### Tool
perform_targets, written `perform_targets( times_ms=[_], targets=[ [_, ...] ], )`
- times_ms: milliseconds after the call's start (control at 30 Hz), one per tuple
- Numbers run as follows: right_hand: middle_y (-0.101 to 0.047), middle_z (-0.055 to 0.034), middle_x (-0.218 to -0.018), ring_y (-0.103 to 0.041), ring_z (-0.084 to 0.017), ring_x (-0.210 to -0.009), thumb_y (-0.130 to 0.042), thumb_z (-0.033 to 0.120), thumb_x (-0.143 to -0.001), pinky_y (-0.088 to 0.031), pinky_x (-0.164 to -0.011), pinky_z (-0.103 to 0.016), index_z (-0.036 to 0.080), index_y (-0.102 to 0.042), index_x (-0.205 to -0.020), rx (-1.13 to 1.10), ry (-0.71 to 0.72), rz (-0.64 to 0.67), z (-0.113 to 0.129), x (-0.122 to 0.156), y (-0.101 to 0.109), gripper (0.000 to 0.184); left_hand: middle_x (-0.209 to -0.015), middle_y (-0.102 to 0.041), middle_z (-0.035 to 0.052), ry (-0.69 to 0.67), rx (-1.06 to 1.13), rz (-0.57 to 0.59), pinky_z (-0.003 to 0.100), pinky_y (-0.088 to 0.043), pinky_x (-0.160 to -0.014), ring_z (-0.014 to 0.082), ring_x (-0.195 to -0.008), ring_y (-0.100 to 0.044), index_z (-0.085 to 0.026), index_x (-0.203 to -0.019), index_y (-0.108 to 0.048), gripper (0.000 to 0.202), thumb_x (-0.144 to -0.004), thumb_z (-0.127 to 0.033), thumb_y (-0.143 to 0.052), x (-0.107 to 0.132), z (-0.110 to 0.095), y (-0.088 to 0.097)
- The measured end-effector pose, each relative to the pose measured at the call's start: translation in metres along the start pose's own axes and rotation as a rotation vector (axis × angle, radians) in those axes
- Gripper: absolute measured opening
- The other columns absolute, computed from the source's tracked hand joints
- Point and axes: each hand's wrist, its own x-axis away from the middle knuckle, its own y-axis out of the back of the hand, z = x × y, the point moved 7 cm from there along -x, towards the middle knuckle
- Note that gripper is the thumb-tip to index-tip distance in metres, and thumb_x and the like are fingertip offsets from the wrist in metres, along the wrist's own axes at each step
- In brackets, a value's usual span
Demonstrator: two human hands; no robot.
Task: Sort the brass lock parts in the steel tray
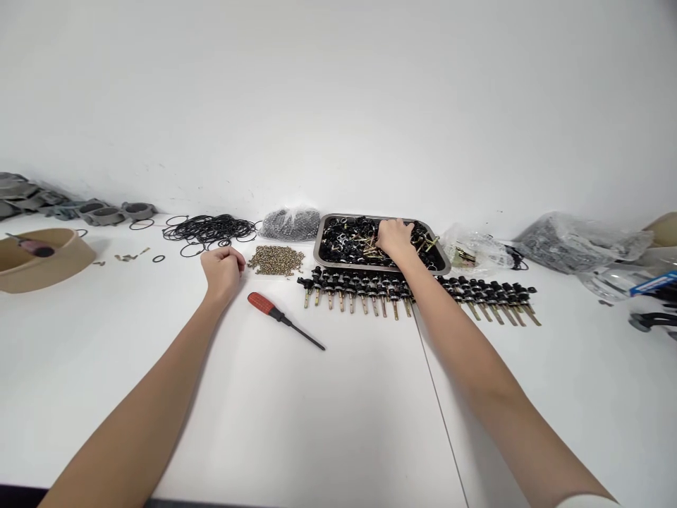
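My right hand (394, 238) reaches into a metal tray (322, 248) filled with black and brass parts, its fingers curled down among them. What it grips is hidden. My left hand (222, 269) rests on the white table beside a pile of small brass screws (276, 259), fingers curled closed; nothing shows in them. A red-handled screwdriver (275, 312) lies just in front of my left hand. A row of assembled black parts with brass stems (360, 289) lies in front of the tray.
Black rubber rings (209, 230) lie in a heap at the back left, with a bag of small metal parts (290, 223) beside them. Grey round housings (106, 212) and a tan bowl (58, 264) sit far left. Plastic bags (576, 243) lie at the right.
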Motion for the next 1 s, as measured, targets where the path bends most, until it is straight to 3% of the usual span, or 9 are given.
perform_targets(
  times_ms=[300,600,1000],
  targets=[
    [-0.066,-0.0190,-0.124,-0.047,-0.036,-0.128,-0.057,0.015,-0.088,-0.035,-0.104,-0.055,0.013,-0.068,-0.117,0.068,0.081,0.123,0.008,0.007,0.003,0.032,-0.038,-0.045,0.0015,0.011,0.003,-0.003,0.026,-0.028,-0.040,0.0127,-0.038,-0.041,-0.018,-0.043,-0.056,0.017,-0.043,-0.016,-0.039,0.000,-0.001,-0.001],
    [-0.071,-0.0172,-0.105,-0.052,-0.033,-0.121,-0.062,0.016,-0.084,-0.040,-0.101,-0.047,0.013,-0.073,-0.103,0.022,0.144,0.181,0.004,0.011,0.011,0.022,-0.039,-0.044,0.0012,0.025,0.007,0.002,0.026,-0.027,-0.041,0.0120,-0.039,-0.041,-0.017,-0.044,-0.055,0.016,-0.045,-0.015,-0.039,0.002,-0.004,-0.001],
    [-0.065,-0.0201,-0.123,-0.048,-0.035,-0.126,-0.062,0.020,-0.089,-0.038,-0.102,-0.053,0.011,-0.067,-0.117,0.051,0.103,0.056,0.006,0.008,0.003,0.030,-0.039,-0.045,0.0025,0.039,-0.016,0.003,0.028,-0.027,-0.042,0.0141,-0.041,-0.042,-0.019,-0.042,-0.056,0.016,-0.042,-0.017,-0.040,0.002,-0.004,-0.001]
  ],
)
